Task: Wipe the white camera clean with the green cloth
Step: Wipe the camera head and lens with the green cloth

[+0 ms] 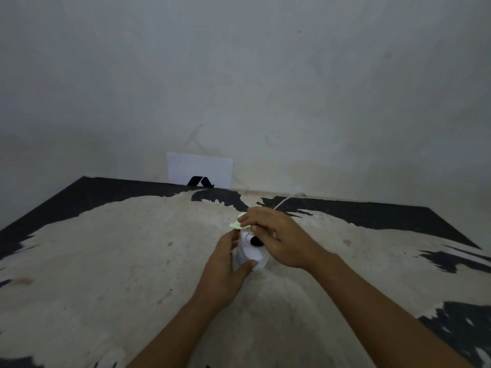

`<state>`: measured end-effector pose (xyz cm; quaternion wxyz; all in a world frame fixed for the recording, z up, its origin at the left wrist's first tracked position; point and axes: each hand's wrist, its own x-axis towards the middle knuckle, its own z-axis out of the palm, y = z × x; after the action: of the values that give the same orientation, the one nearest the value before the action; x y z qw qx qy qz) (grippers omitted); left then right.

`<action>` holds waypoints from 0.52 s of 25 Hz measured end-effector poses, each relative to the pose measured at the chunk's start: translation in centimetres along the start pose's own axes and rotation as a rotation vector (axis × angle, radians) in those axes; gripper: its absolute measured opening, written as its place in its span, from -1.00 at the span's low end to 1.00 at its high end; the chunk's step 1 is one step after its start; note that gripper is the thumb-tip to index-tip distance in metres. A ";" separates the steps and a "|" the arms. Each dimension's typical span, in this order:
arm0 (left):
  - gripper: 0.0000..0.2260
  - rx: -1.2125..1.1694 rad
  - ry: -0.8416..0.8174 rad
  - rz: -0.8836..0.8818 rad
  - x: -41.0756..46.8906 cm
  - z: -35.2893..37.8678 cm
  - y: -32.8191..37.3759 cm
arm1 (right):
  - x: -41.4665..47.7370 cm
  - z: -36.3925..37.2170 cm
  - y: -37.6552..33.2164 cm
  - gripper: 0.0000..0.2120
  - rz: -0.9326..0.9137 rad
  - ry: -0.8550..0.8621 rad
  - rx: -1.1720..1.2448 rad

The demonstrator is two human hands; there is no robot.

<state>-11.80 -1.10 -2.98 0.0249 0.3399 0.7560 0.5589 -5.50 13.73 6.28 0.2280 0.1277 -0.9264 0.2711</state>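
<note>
Our left hand (225,269) wraps the base of the small white plastic camera (251,252) standing on the worn black-and-beige worktop (106,261). Just above it, our right hand (279,235) pinches the pale green cloth (239,223) against the camera's top. Beyond the hands, a white cable (287,199) trails toward the wall.
</note>
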 end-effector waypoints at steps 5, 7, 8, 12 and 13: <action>-0.39 -0.018 -0.003 0.003 0.0 0.0 -0.5 | 0.9 0.7 1.2 -0.78 0.447 0.171 0.237; -0.39 -0.005 0.003 0.005 0.0 0.1 -0.4 | 0.6 1.1 1.9 -0.78 0.604 0.268 0.371; -0.38 0.000 0.008 0.001 0.0 0.1 -0.4 | 0.3 1.4 2.2 -0.76 0.690 0.320 0.449; -0.36 -0.018 0.015 0.003 0.0 0.1 -0.3 | -3.0 3.4 3.0 -0.76 0.899 0.318 0.636; -0.36 -0.019 0.012 0.006 0.0 0.1 -0.3 | -3.6 3.7 3.0 -0.76 0.898 0.304 0.656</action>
<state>-11.89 -1.07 -3.31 0.0217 0.3386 0.7497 0.5681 -4.72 14.49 0.40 0.1698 -0.2545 -0.7141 0.6297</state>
